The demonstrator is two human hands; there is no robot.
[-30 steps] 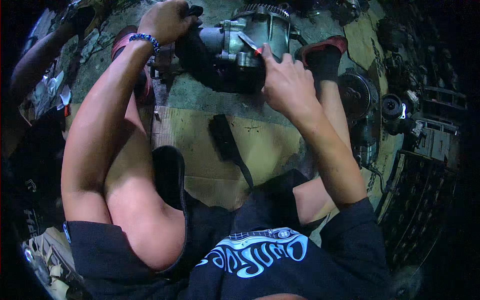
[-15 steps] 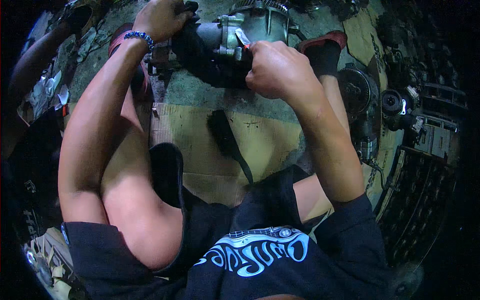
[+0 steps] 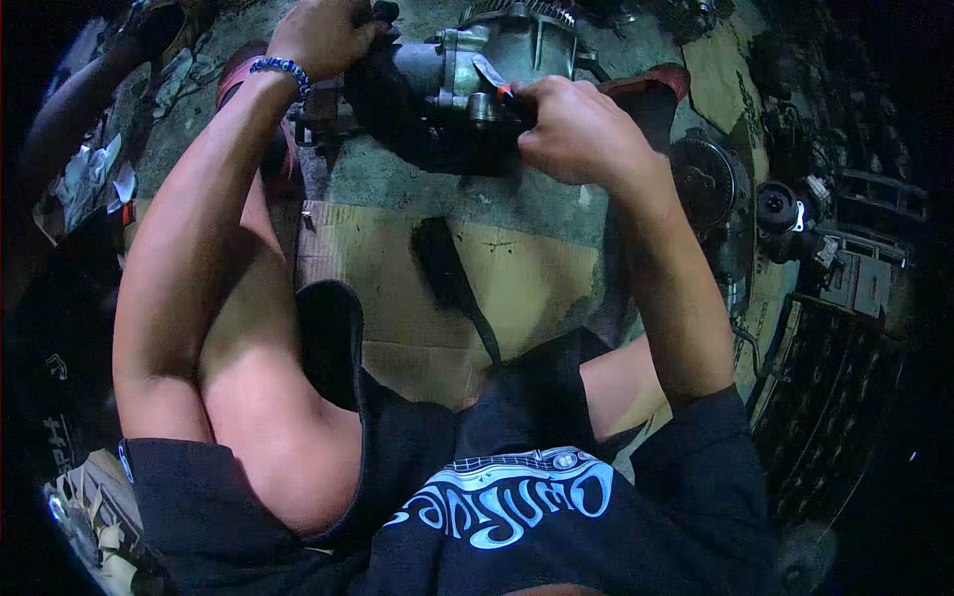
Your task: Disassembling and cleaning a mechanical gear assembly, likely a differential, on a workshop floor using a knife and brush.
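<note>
Black printed T-shirt (image 3: pixel 442 556), blue beaded bracelet (image 3: pixel 282 67)

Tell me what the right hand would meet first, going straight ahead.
Probably the metal gear housing; the bladed tool in the right hand overlaps it in view, though whether they touch is unclear.

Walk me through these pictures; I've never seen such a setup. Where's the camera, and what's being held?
These are a person's bare hands, no robot, seen from a head-worn camera looking down. The right hand holds a blade tool over a metal housing; contact is hard to judge. The left hand is at the housing's left end; what it grips is unclear. Nearer the wearer, a dark brush lies on cardboard. More machine parts sit at the right.
</note>
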